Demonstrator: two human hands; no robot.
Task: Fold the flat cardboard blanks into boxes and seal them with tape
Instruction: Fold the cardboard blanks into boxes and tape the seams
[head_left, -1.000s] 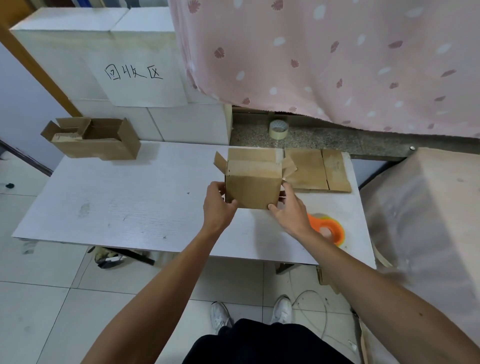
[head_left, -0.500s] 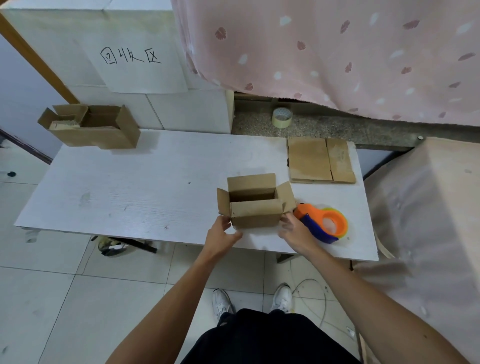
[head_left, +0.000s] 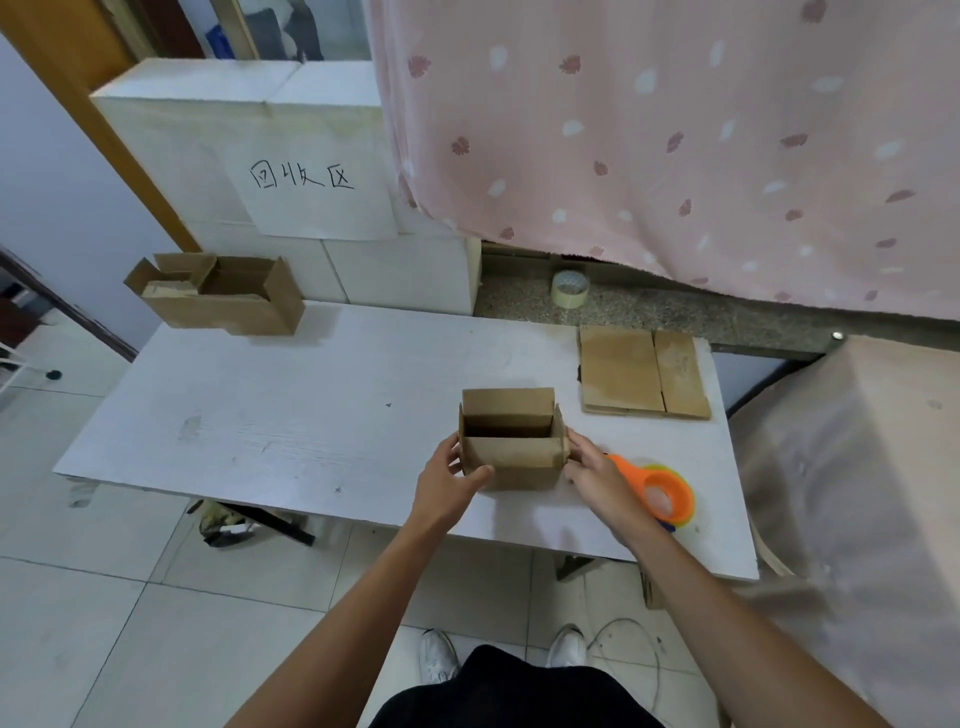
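Cardboard box (head_left: 511, 462) open-topped, left hand (head_left: 448, 486) and right hand (head_left: 597, 480) gripping opposite sides

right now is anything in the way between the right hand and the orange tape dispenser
Nothing visible. The right hand holds the box, and the tape dispenser lies on the table right beside it.
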